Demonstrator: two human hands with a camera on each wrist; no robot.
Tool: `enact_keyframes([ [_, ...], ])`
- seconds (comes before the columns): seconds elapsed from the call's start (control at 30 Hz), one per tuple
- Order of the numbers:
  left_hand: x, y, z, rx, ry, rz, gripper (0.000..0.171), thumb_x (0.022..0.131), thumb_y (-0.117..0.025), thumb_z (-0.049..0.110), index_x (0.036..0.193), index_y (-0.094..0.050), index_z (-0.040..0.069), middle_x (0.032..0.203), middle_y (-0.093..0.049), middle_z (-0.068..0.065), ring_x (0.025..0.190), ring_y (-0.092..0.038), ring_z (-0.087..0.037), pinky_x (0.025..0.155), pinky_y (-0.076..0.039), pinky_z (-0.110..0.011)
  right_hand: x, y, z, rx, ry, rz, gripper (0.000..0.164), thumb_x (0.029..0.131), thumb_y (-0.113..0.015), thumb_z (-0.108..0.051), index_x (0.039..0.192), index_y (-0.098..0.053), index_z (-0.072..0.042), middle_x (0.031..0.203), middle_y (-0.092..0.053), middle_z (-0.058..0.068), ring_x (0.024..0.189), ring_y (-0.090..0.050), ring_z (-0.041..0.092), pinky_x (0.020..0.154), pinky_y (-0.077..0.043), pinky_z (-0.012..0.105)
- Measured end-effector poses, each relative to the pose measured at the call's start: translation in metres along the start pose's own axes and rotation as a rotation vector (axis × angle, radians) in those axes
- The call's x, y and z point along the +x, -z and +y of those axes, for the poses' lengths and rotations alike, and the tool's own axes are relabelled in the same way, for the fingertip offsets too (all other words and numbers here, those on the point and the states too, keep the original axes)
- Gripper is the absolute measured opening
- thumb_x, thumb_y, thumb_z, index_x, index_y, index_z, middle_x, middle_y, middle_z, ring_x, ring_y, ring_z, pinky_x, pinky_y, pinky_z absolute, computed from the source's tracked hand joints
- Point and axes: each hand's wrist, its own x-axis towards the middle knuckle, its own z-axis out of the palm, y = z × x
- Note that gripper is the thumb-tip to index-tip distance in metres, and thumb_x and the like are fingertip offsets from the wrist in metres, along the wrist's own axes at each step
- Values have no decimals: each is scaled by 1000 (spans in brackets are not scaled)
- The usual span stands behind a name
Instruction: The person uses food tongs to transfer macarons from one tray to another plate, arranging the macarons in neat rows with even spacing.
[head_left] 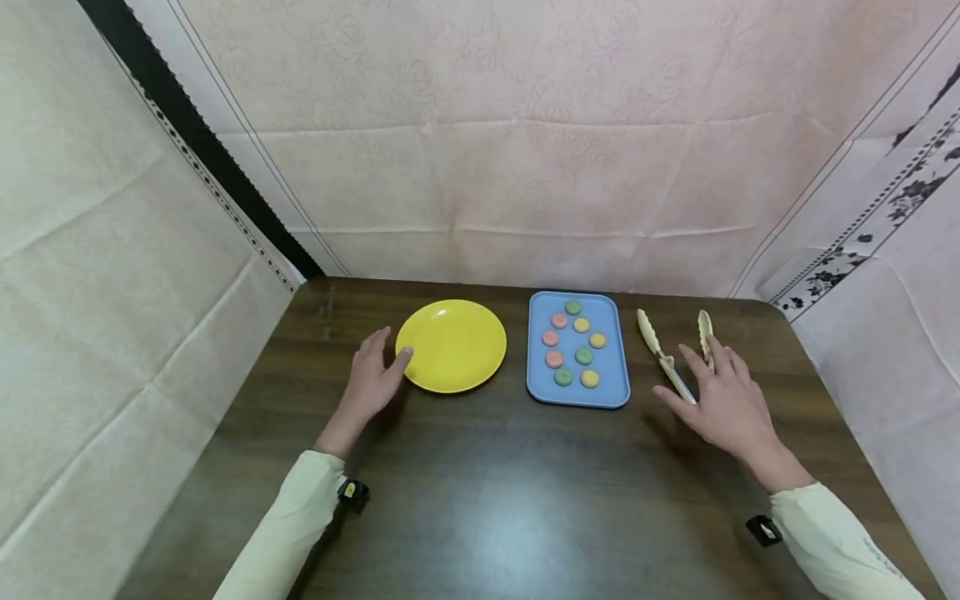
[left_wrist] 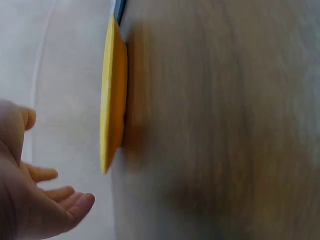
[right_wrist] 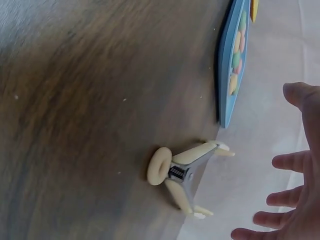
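Note:
My left hand [head_left: 372, 375] hovers at the left edge of a round yellow plate [head_left: 452, 346], its fingers loosely spread and holding nothing. In the left wrist view the plate [left_wrist: 114, 95] lies flat on the table, apart from the fingers. Over a pair of tongs [head_left: 649, 332] with cream tips and metal arms is my right hand [head_left: 723, 408], fingers spread. It hides the middle of the tongs in the head view. Seen from the right wrist, the tongs [right_wrist: 195, 152] lie spread on the wood, a cream ring at their near end, with the fingers above them.
Between plate and tongs sits a blue rectangular tray [head_left: 579, 393] with several round pink, green and yellow pieces [head_left: 553, 359] on it. The dark wooden table [head_left: 480, 500] ends at a pale cloth backdrop [head_left: 480, 183], with cloth on both sides too.

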Motion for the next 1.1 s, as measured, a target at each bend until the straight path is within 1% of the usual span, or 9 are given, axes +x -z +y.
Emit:
enact_keyframes([
  [0.13, 6, -1, -8, -212, 144, -12, 78, 106, -45, 52, 163, -20, 5, 167, -19, -22, 150, -26, -42, 117, -29, -59, 0, -4, 5, 48, -47, 7, 88, 93, -62, -65, 150, -45, 0, 154, -28, 39, 131, -33, 64, 93, -35, 78],
  [0.23, 8, -3, -10, -373, 216, -22, 77, 107, -48, 45, 164, -15, 6, 166, -20, -22, 147, -33, -40, 114, -36, -55, 1, -7, 8, 72, -81, 7, 87, 93, -61, -65, 150, -44, -1, 153, -29, 39, 129, -34, 66, 90, -36, 79],
  [0.37, 9, -6, -11, -504, 253, -27, 81, 107, -51, 41, 165, -6, 7, 164, -24, -24, 139, -45, -38, 105, -48, -48, 3, -11, 13, 99, -133, -14, 90, 95, -57, -67, 155, -39, -2, 154, -28, 39, 128, -33, 66, 85, -38, 79],
  [0.5, 10, -10, -14, -594, 271, -50, 86, 106, -55, 37, 165, 1, 9, 160, -29, -24, 127, -54, -37, 97, -55, -38, 5, -16, 17, 129, -168, -31, 95, 95, -55, -68, 159, -30, -3, 154, -28, 39, 128, -33, 66, 84, -37, 80],
  [0.63, 11, -14, -17, -641, 277, -81, 89, 105, -59, 32, 165, 3, 9, 159, -32, -25, 126, -57, -38, 93, -56, -35, 7, -20, 21, 160, -199, -23, 98, 95, -55, -67, 160, -27, 0, 150, -31, 41, 128, -35, 65, 90, -35, 79],
  [0.73, 11, -16, -17, -650, 260, -98, 91, 104, -62, 27, 165, 2, 7, 157, -33, -28, 128, -57, -41, 96, -55, -38, 7, -22, 23, 173, -242, -17, 101, 95, -56, -68, 159, -25, 4, 146, -34, 43, 128, -36, 64, 94, -35, 76],
  [0.77, 10, -14, -14, -649, 257, -107, 91, 103, -63, 24, 164, 2, 6, 157, -33, -29, 129, -56, -42, 97, -54, -41, 7, -23, 23, 174, -260, -18, 103, 94, -56, -68, 159, -23, 5, 145, -34, 44, 127, -36, 64, 95, -35, 76],
  [0.9, 9, -16, -15, -630, 246, -121, 91, 101, -66, 17, 164, -3, 5, 156, -34, -29, 130, -55, -41, 98, -53, -41, 7, -26, 26, 173, -309, -32, 111, 92, -56, -71, 159, -17, 8, 141, -36, 46, 123, -38, 65, 94, -36, 74],
  [1.1, 9, -19, -19, -630, 211, -129, 81, 100, -67, 8, 163, -16, 4, 155, -38, -24, 129, -54, -37, 94, -55, -33, 6, -28, 29, 175, -357, -91, 120, 91, -53, -76, 156, -12, 16, 134, -37, 50, 116, -41, 67, 88, -39, 73],
])
